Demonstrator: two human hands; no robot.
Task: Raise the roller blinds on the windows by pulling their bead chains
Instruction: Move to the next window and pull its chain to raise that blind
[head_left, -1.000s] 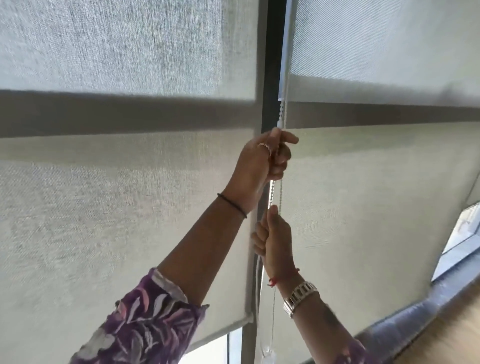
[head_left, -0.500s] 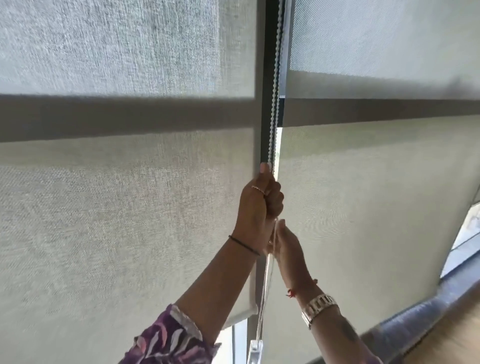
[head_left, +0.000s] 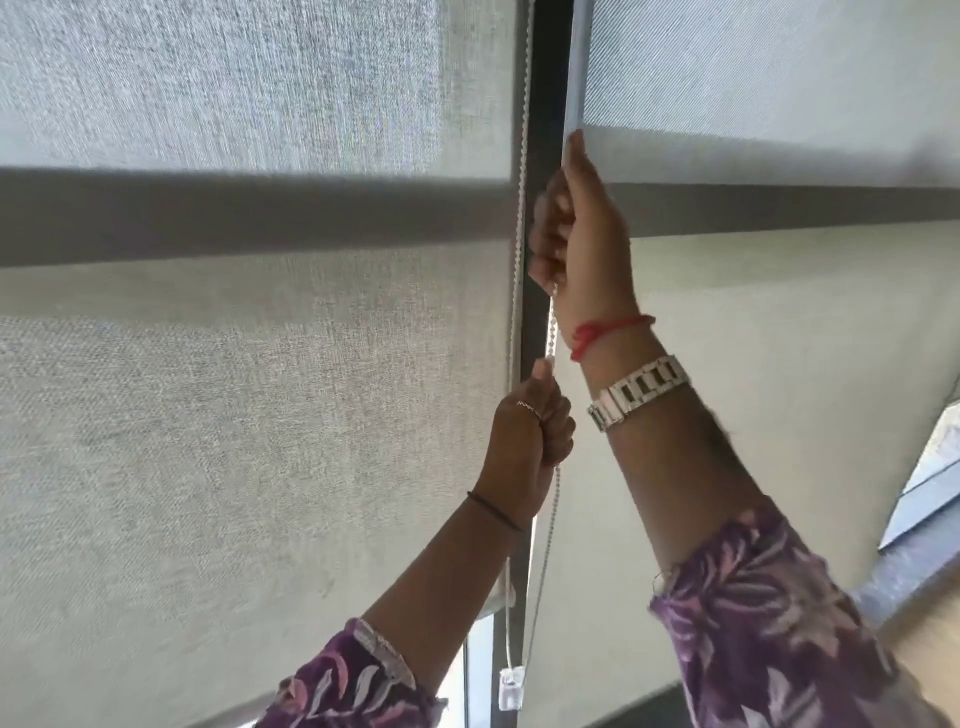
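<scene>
Two grey fabric roller blinds cover the windows: the left blind (head_left: 234, 441) and the right blind (head_left: 779, 364), with a dark frame post (head_left: 545, 78) between them. A white bead chain (head_left: 554, 332) hangs along the post. My right hand (head_left: 576, 234) is raised high and closed around the chain beside the right blind's edge. Below it, my left hand (head_left: 530, 431) grips the same chain in a fist. Another strand of chain (head_left: 522, 156) runs up the left blind's edge. A clear plastic chain weight (head_left: 510, 688) dangles at the bottom.
The left blind's bottom bar (head_left: 488, 608) ends low, with a strip of bright window glass under it. A grey sill (head_left: 909, 571) and an uncovered window corner (head_left: 935, 467) show at the far right. Purple patterned sleeves cover both forearms.
My left hand has pulled the chain down from high on the post to mid-height. My right hand let go below it and moved up above it to grip the chain higher.
</scene>
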